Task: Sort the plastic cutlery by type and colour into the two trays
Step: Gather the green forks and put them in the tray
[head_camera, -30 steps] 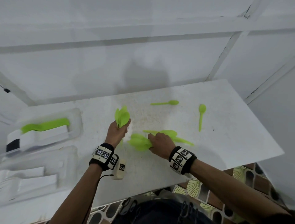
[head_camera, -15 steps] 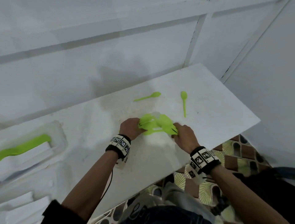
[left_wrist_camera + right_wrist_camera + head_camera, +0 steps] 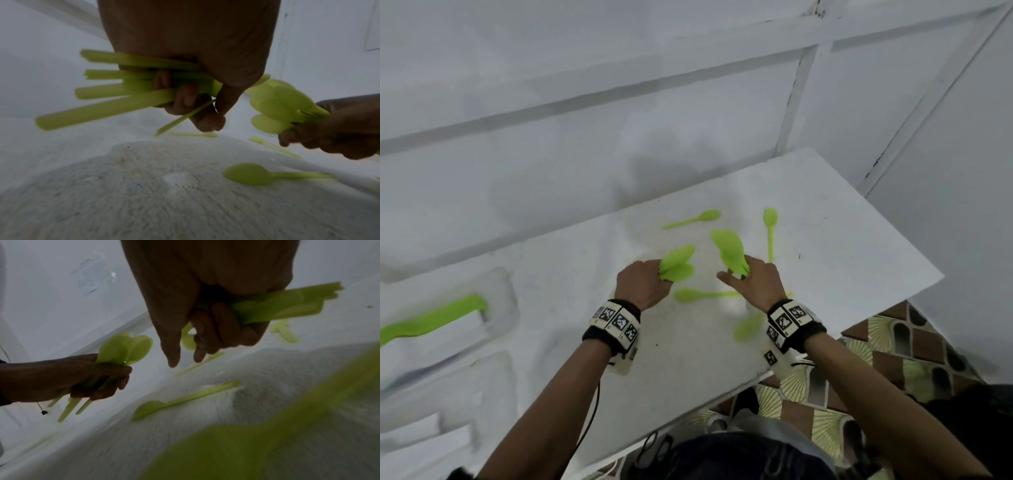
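Note:
My left hand [image 3: 642,284] grips a bunch of lime-green plastic spoons [image 3: 678,265] by the handles, bowls fanned out to the right. My right hand [image 3: 755,284] grips a second bunch of green spoons [image 3: 729,251], bowls pointing up and left; its thumb and forefinger stick out. In the left wrist view the handles [image 3: 123,87] jut left from my fist. The right wrist view shows handles [image 3: 283,305] jutting right. Loose green spoons lie on the white table [image 3: 842,274]: one between my hands [image 3: 698,294], one by my right wrist [image 3: 748,327], two farther back [image 3: 693,219] [image 3: 770,233].
Two white trays sit at the table's left: the farther tray [image 3: 506,291] holds green cutlery [image 3: 431,320], the nearer tray [image 3: 493,377] holds white pieces. A white wall runs behind the table. The table's right edge drops to a patterned floor [image 3: 893,359].
The two bunches were pressed together half a second ago; now my hands have drawn apart, each with its own bunch. A spoon now lies by my right wrist.

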